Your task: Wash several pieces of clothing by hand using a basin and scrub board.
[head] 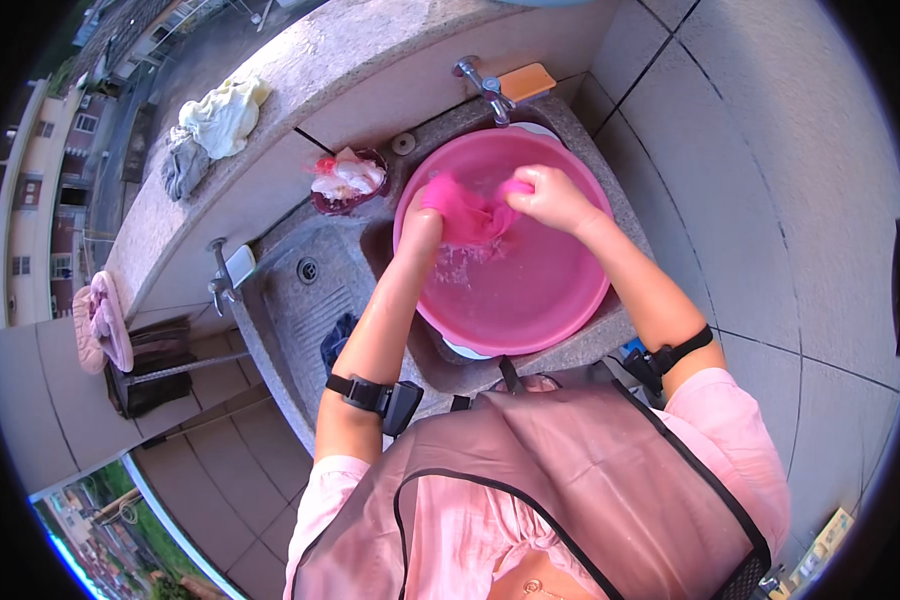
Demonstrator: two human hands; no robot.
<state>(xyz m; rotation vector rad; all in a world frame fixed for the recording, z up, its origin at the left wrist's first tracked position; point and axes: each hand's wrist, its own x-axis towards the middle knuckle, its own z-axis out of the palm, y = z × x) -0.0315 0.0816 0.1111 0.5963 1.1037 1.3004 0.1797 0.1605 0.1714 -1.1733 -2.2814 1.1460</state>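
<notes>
A wet bright-pink cloth (pixel 474 221) stretches between my two hands over a large round pink plastic basin (pixel 597 289) with water in it. My left hand (pixel 423 223) grips the cloth's left side, its fingers mostly hidden behind the wrist and fabric. Bunched cloth shows in the closed fist of my right hand (pixel 547 193). Water drips from the lower edge of the cloth into the basin. The basin sits in the right bowl of a stone laundry sink (pixel 570 135), below a metal tap (pixel 493 96).
A dark red bowl (pixel 350 204) holding white and red items stands left of the basin. Dark blue cloth (pixel 337 337) lies in the ribbed left bowl. On the ledge are a pale cloth (pixel 226 116) and a grey cloth (pixel 184 165). Pink slippers (pixel 105 322) rest farther left.
</notes>
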